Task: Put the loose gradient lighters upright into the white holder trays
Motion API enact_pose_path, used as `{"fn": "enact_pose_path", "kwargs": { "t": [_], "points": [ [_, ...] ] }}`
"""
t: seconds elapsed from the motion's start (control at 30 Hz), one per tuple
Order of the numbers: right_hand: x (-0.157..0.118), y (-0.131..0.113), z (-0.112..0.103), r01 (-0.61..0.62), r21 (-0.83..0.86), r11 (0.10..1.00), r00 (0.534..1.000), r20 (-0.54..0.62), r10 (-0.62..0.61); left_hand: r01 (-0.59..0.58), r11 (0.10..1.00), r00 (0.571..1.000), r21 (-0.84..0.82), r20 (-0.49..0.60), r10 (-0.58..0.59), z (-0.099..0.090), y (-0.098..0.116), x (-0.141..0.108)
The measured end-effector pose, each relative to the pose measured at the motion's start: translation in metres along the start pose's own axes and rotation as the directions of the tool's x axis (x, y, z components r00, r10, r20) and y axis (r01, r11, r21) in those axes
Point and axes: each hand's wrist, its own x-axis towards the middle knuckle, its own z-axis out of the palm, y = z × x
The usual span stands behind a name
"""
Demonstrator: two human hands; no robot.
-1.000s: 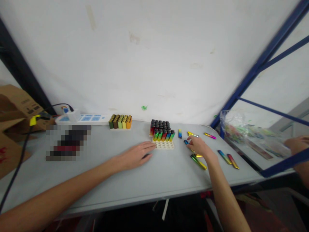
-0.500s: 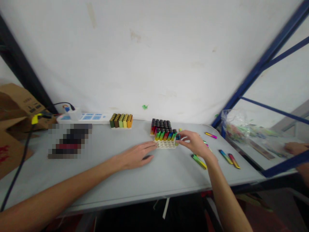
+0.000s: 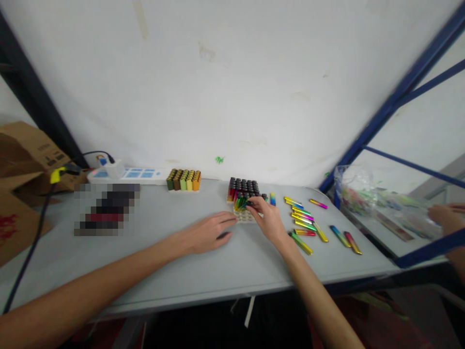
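Observation:
My left hand (image 3: 210, 233) lies flat on the table with its fingers stretched out, fingertips against the left edge of a white tray with holes (image 3: 240, 216). Above that tray, my right hand (image 3: 269, 220) pinches a lighter (image 3: 249, 203), mostly hidden by the fingers. Colourful lighters (image 3: 240, 199) with dark tops stand upright in the tray's back rows; the front rows show bare holes. Right behind is another block of upright lighters (image 3: 243, 185) with black tops. Several shiny lighters (image 3: 304, 217) lie loose to the right of my right hand.
A third block of lighters (image 3: 183, 180) stands near the wall. Left of it are a power strip (image 3: 141, 174), a blurred-out dark object (image 3: 109, 208) and cardboard boxes (image 3: 32, 150). Beyond the blue frame (image 3: 385, 116) are a plastic bag (image 3: 354, 186) and another person's hand (image 3: 445, 218).
My right hand has moved left, from the tray's right side to above its holes, with a lighter in its fingers. The loose lighters on the right show more fully. My left hand has stayed put.

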Motion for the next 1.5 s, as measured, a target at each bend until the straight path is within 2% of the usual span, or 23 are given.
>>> {"fn": "enact_pose_path", "kwargs": {
  "t": [0.27, 0.37, 0.5, 0.67, 0.8, 0.97, 1.1, 1.2, 1.33, 1.5],
  "points": [
    [0.0, -0.003, 0.001, 0.017, 0.068, 0.998, 0.998, 0.056, -0.021, 0.005, 1.0, 1.0, 0.007, 0.024, -0.005, -0.002, 0.001, 0.002],
    [0.001, -0.003, 0.0, 0.038, 0.01, 0.999, 0.997, 0.068, -0.038, 0.0, 1.0, 1.0, 0.003, 0.012, 0.0, 0.0, 0.0, 0.001],
    [0.001, 0.0, 0.0, 0.13, -0.088, 0.988, 0.991, 0.039, -0.127, -0.004, 1.0, 1.0, -0.003, -0.011, 0.004, 0.002, -0.001, 0.001],
    [-0.001, 0.003, 0.002, 0.191, -0.116, 0.975, 0.981, 0.004, -0.192, -0.004, 1.0, 1.0, 0.013, 0.002, 0.004, 0.002, -0.001, 0.001],
    [-0.001, 0.001, 0.001, 0.183, -0.107, 0.977, 0.983, 0.016, -0.182, -0.004, 1.0, 1.0, 0.026, 0.009, 0.004, 0.001, -0.001, 0.001],
    [0.001, -0.002, -0.002, 0.193, -0.073, 0.978, 0.979, 0.085, -0.187, -0.003, 1.0, 1.0, 0.027, 0.011, 0.003, 0.0, 0.0, 0.001],
    [0.004, -0.004, -0.003, 0.171, -0.099, 0.98, 0.983, 0.086, -0.163, -0.002, 0.999, 1.0, 0.036, 0.008, 0.002, 0.001, -0.001, 0.001],
    [0.004, -0.004, -0.002, 0.161, -0.182, 0.97, 0.985, 0.095, -0.145, 0.003, 0.999, 1.0, 0.051, 0.018, -0.004, 0.002, -0.001, 0.0],
    [0.001, -0.008, 0.002, 0.132, -0.36, 0.924, 0.981, 0.181, -0.069, 0.011, 0.998, 0.999, 0.059, 0.032, -0.013, 0.002, -0.001, 0.001],
    [-0.004, -0.015, 0.002, 0.106, -0.47, 0.876, 0.974, 0.227, 0.004, 0.016, 0.999, 0.999, 0.049, 0.043, -0.018, 0.001, -0.002, 0.0]
  ]
}}
